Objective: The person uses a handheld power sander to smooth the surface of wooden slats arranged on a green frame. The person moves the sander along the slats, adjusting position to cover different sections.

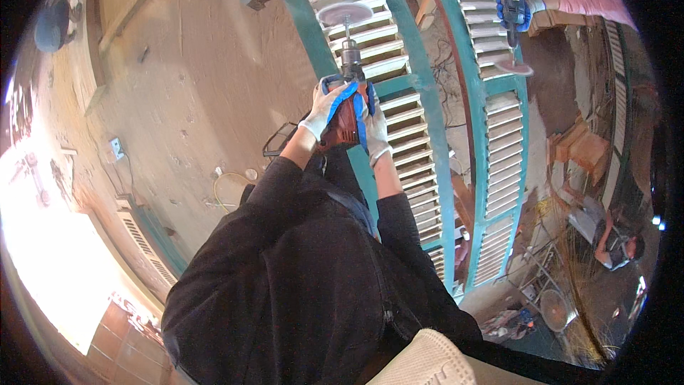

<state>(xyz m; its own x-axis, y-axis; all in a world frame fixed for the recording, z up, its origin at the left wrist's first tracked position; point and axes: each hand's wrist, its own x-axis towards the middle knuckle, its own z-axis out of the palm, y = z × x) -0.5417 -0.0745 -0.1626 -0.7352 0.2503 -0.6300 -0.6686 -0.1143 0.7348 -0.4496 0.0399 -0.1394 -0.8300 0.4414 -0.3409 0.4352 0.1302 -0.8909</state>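
Both grips clenched on one tool: left hand [322,110] and right hand [375,132], each in a white glove with blue trim, wrap the red-brown body of a power drill [345,120] from either side. Left hand sits on the drill's left flank, right hand slightly lower on the right flank; fingers curl round the housing, so the trigger is not visible.

Drill points away from the person, up the picture. A shaft runs from its chuck to a round pinkish sanding disc [344,13]. The disc lies over the pale slats of a teal louvred shutter [399,100]; actual contact cannot be told from this view.

A second teal shutter panel [499,142] lies just beside the first, to the right. At its top another person's blue-gloved hand [514,8] holds a second drill [510,0] with its own pink disc [514,68] on that panel.

Person's dark sleeves [285,192] run from the lower edge up to the hands. Dusty earthen floor [199,78] spreads left. A seated person [616,242] is well apart at lower right, near a small fan [554,309].
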